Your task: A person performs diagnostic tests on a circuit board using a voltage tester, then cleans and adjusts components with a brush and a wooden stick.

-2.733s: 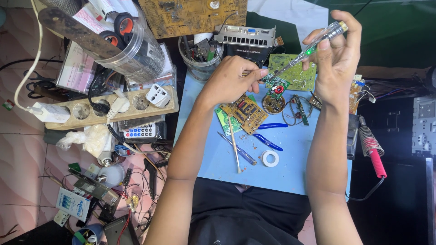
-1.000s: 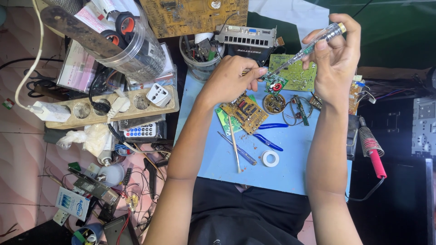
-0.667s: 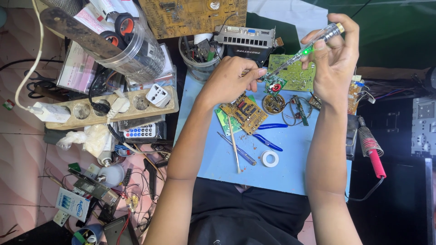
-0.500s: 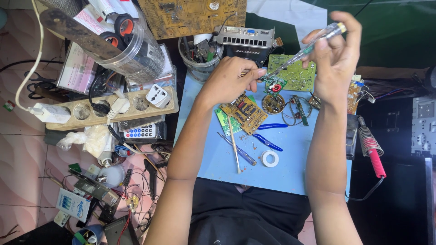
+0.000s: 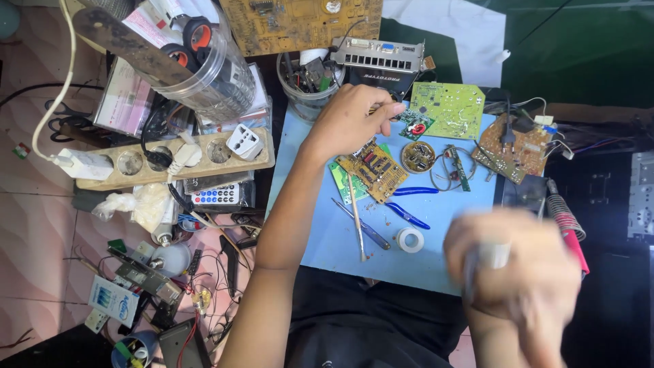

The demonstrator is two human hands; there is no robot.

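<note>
Head view is showing the right hand point(image 5: 518, 272), blurred, gripping the test pen point(image 5: 487, 262) and pulling away from the green circuit board point(image 5: 446, 109), while the left hand point(image 5: 351, 119), fingers curled, is pinning the small board point(image 5: 415, 126).

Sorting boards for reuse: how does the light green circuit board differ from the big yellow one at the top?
The light green circuit board is smaller and lies wholly on the blue mat. The big yellow board is far larger, off the mat and cut off by the frame. Both lie flat.

Both forearms are bare, with no sleeves, gloves, rings or wristwear visible on the left hand point(image 5: 351, 123). The right hand point(image 5: 521, 272) is motion-blurred. Dark black fabric clothing point(image 5: 368, 320) covers the lap.
</note>
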